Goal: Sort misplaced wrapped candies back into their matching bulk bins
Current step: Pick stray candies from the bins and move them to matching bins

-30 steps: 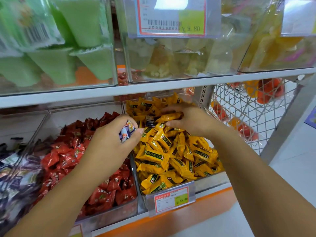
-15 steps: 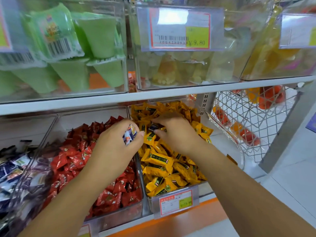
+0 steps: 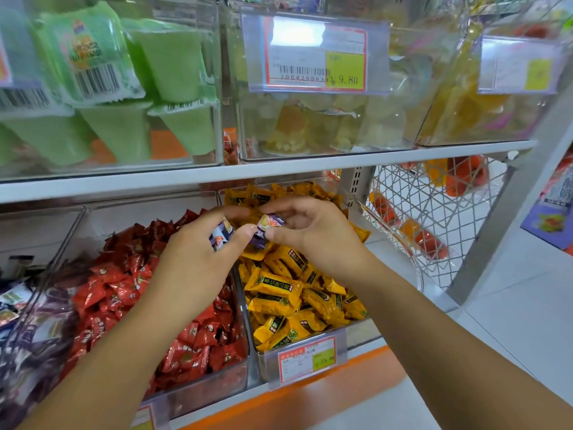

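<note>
Purple-wrapped candy [image 3: 267, 225], with a pale printed panel on its upper face, held above the near-left part of the yellow-candy bin [image 3: 359, 333], clear of the heap. The right hand [image 3: 310, 237] pinches it between forefinger above and thumb below; the other fingers are curled loosely behind.

Just to its left, a blue-and-white wrapped candy [image 3: 220, 234] is gripped in the left hand [image 3: 195, 268], enclosed by curled fingers and thumb with only part of the wrapper showing. The left thumb tip lies at the lower end of the purple wrapper; whether it touches cannot be told. Both hands meet over the divider between two clear bins.

The yellow-candy bin is heaped with yellow-wrapped candies [image 3: 279, 290] and carries a red-bordered price label [image 3: 307, 359] on its front. The adjoining bin to the left holds red-wrapped candies [image 3: 124, 290]; further left, a bin of dark, mixed wrappers [image 3: 28, 336], blurred.

Above, a white shelf [image 3: 279, 169] carries clear bins: green jelly cups [image 3: 124, 128] at left, pale translucent cups [image 3: 325, 125] at centre behind a tag reading ¥9.80 [image 3: 314, 62], and yellow contents at right, indistinct. A wire basket [image 3: 434, 218] with orange items stands to the right of the lower shelf.
</note>
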Tool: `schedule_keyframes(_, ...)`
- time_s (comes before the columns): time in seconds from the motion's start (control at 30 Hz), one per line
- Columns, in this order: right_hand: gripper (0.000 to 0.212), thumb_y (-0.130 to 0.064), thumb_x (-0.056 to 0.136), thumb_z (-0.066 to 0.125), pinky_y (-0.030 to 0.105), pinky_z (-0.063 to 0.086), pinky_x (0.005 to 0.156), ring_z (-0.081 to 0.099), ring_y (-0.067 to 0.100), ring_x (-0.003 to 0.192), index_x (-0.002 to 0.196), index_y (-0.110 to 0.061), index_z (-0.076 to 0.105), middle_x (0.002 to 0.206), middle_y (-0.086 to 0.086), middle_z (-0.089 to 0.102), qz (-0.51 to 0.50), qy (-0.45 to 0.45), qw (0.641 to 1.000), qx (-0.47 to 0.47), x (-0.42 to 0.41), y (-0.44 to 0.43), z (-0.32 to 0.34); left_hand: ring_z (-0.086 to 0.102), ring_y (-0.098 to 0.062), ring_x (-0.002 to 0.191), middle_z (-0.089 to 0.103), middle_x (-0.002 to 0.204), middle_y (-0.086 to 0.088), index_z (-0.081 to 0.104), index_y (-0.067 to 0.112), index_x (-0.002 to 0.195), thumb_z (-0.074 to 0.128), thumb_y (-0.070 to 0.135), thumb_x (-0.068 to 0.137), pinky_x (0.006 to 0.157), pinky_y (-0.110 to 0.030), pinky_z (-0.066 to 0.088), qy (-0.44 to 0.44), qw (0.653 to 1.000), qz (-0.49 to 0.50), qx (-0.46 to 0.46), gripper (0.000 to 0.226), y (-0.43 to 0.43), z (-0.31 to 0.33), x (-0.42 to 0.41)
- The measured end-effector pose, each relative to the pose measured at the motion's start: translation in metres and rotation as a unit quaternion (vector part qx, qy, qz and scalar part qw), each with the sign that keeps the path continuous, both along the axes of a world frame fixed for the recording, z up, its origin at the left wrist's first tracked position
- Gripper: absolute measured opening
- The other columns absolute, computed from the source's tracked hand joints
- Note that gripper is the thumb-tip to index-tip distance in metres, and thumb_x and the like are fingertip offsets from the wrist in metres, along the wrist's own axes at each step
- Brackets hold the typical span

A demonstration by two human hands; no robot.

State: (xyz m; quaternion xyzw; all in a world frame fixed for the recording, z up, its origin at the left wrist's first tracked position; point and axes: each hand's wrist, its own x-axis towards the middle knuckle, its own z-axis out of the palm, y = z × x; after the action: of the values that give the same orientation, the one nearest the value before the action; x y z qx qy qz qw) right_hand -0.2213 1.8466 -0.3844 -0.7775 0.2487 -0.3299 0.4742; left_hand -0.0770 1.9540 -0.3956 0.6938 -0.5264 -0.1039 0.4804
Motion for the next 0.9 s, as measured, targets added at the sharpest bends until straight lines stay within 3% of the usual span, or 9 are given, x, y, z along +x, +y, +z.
schedule_keyframes(0.13,0.031,-0.001,0.082,0.071,0.027,0.057,0.08,0.062,0.014,0.08,0.105,-0.02,0.065,0.095,0.005,0.067,0.029,-0.042,0.998,0.022,-0.005,0.011,0.003,0.059,0.001,0.08,0.067,0.083,0.011,0.062,0.044,0.091,0.063,0.046,0.083,0.064,-0.012,0.043,-0.011,1.0,-0.02,0.001,0.008,-0.001,0.001,-0.007)
schedule_keyframes(0.27,0.032,0.009,0.085,0.063,0.031,0.058,0.08,0.068,0.021,0.084,0.109,-0.012,0.062,0.099,0.013,0.069,0.044,-0.065,0.993,0.083,-0.011,0.009,0.002,0.057,-0.01,0.07,0.065,0.073,0.006,0.065,0.038,0.08,0.065,0.047,0.08,0.057,-0.02,0.039,-0.037,0.999,-0.019,-0.005,0.01,0.0,0.001,-0.008)
schedule_keyframes(0.5,0.036,0.005,0.087,0.062,0.033,0.059,0.075,0.071,0.025,0.079,0.12,-0.002,0.05,0.096,0.013,0.069,0.032,-0.077,0.99,0.113,-0.02,0.007,0.008,0.051,-0.009,0.058,0.061,0.071,0.005,0.065,0.029,0.078,0.066,0.044,0.083,0.052,-0.015,0.036,-0.063,0.997,-0.046,0.003,0.016,0.005,0.002,-0.009)
schedule_keyframes(0.57,0.028,-0.006,0.089,0.064,0.032,0.059,0.078,0.071,0.02,0.084,0.116,-0.006,0.056,0.101,0.011,0.069,-0.015,-0.005,0.998,0.054,-0.033,-0.005,0.019,0.049,-0.006,0.055,0.059,0.07,0.003,0.062,0.02,0.077,0.064,0.04,0.086,0.051,-0.014,0.035,-0.058,0.998,-0.033,-0.001,0.022,0.004,0.002,-0.008)
schedule_keyframes(0.67,0.023,-0.027,0.088,0.068,0.021,0.049,0.08,0.062,0.004,0.097,0.111,-0.031,0.064,0.107,-0.009,0.065,-0.027,0.253,0.962,-0.095,-0.059,-0.023,0.024,0.043,-0.006,0.051,0.051,0.06,-0.004,0.058,0.008,0.074,0.063,0.032,0.086,0.048,-0.015,0.032,-0.046,0.999,-0.003,0.002,0.027,0.003,0.001,-0.006)
schedule_keyframes(0.73,0.051,-0.045,0.082,0.07,0.021,0.044,0.09,0.049,0.006,0.118,0.129,-0.045,0.05,0.129,-0.012,0.048,0.032,0.387,0.916,-0.096,-0.062,-0.026,0.009,0.039,-0.007,0.049,0.045,0.056,0.0,0.055,0.004,0.073,0.063,0.027,0.086,0.046,-0.016,0.03,-0.044,0.999,0.006,0.012,0.028,0.001,0.0,-0.004)
schedule_keyframes(0.77,0.067,-0.055,0.077,0.07,0.027,0.04,0.1,0.04,0.011,0.128,0.137,-0.051,0.039,0.139,-0.01,0.037,0.053,0.423,0.899,-0.099,-0.059,-0.025,-0.003,0.037,-0.007,0.049,0.043,0.056,0.001,0.054,0.003,0.072,0.063,0.027,0.086,0.045,-0.016,0.03,-0.045,0.999,0.007,0.016,0.029,0.001,-0.001,-0.004)
schedule_keyframes(0.83,0.09,-0.068,0.069,0.068,0.045,0.032,0.111,0.024,0.022,0.139,0.143,-0.055,0.019,0.149,-0.009,0.021,0.058,0.449,0.882,-0.127,-0.046,-0.026,-0.026,0.037,-0.007,0.049,0.043,0.055,0.002,0.053,0.003,0.071,0.065,0.031,0.086,0.045,-0.016,0.029,-0.048,0.999,0.009,0.016,0.034,-0.001,-0.002,-0.005)
schedule_keyframes(0.9,0.097,-0.071,0.067,0.068,0.051,0.031,0.11,0.021,0.03,0.138,0.146,-0.051,0.015,0.15,-0.004,0.02,0.023,0.457,0.873,-0.17,-0.036,-0.031,-0.042,0.039,-0.006,0.048,0.044,0.053,0.006,0.052,0.008,0.066,0.066,0.038,0.085,0.046,-0.016,0.03,-0.055,0.998,0.009,0.006,0.038,-0.003,-0.003,-0.007)
